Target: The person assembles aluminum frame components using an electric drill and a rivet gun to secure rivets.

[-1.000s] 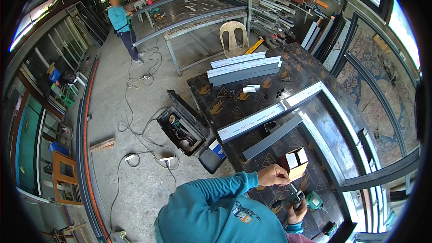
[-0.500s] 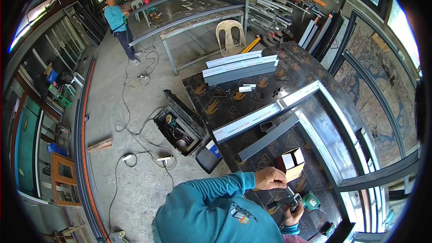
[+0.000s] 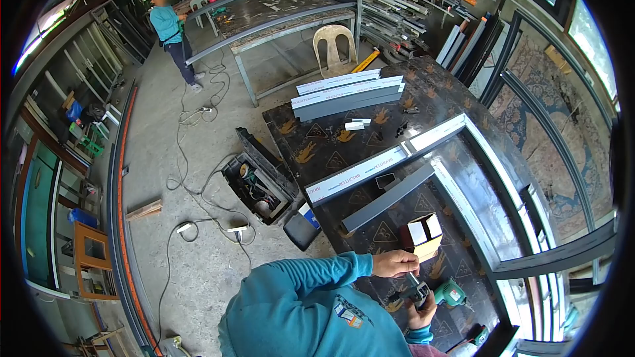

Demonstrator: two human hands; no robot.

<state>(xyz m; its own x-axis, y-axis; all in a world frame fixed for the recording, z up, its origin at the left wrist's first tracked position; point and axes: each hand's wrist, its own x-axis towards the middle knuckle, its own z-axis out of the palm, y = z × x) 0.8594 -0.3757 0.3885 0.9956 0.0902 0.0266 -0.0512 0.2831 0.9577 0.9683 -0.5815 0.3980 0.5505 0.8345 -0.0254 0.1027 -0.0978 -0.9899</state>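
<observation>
My left hand (image 3: pixel 395 264) is closed, fingertips pinching the silver upper end of a small silver-and-black metal device (image 3: pixel 417 289). From below, my right hand (image 3: pixel 421 312) wraps round the body of the same device; its exact kind is hard to make out. A dark part sticks out on its left side. Just right of my hands a green power drill (image 3: pixel 451 293) lies on the dark tabletop (image 3: pixel 331 235). Beyond my left hand stands an open cardboard box (image 3: pixel 423 238) with white flaps.
A window-frame assembly (image 3: pixel 463 211) surrounds the work spot on the far and right sides. Cut profiles (image 3: pixel 347 99) lie farther back. On the floor are an open toolbox (image 3: pixel 261 182) and cables (image 3: pixel 188 188). Another person (image 3: pixel 170 30) stands by a far table (image 3: pixel 278 16).
The whole view has shifted slightly. Both hands keep their hold on the metal device, with little visible change in their grip. The other person stays by the far table.
</observation>
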